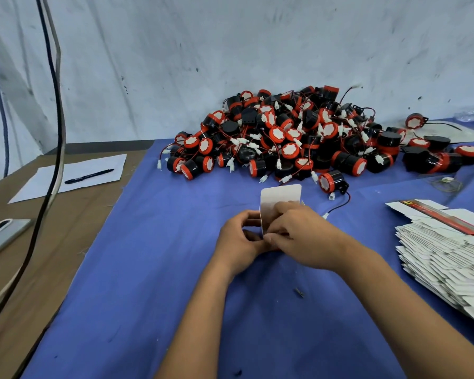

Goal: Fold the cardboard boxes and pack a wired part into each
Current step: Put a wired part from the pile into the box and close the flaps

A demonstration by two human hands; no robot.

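Blue cloth [137, 269] covers bench; brown tabletop [74, 214] bare at left, bearing white paper sheet [74, 173] with black pen [89, 176] and phone [3, 233]. Dark cables [54, 105] hang across left foreground. Heap of wired parts [298, 135], black cylinders with red rims and white plugs, against rear wall. Stack of flat white cardboard blanks [443, 253] at right. Centre: left hand [240, 239] and right hand [301, 233] both curled around small white cardboard box [281, 196], rounded flap upright; box body largely hidden by fingers.

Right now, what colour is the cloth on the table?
Blue cloth, clearest in the head view.
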